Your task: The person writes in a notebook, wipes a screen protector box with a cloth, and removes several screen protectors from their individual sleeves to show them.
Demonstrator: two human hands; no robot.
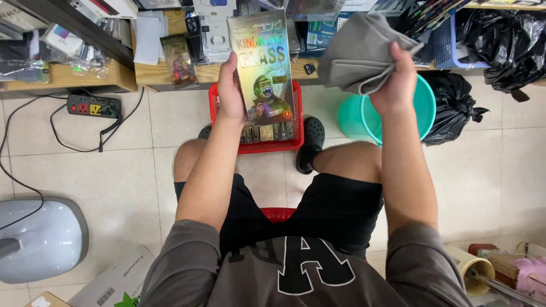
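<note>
Head view shows the left hand (230, 91) closed around the edge of a flat, shiny holographic package (261, 68), held upright above a red basket (214, 102) on the floor that holds a row of similar packages on edge, while the right hand (395, 79) grips a bunched grey cloth (358, 54) just beside the package but not touching it. Judging by this, wiping of the held package has not begun, and the ones in the basket remain to be handled.

Glossy holographic card pkg (263, 68), matt grey cloth (359, 52), red plastic basket (215, 108), smooth teal plastic bucket (424, 102).
</note>
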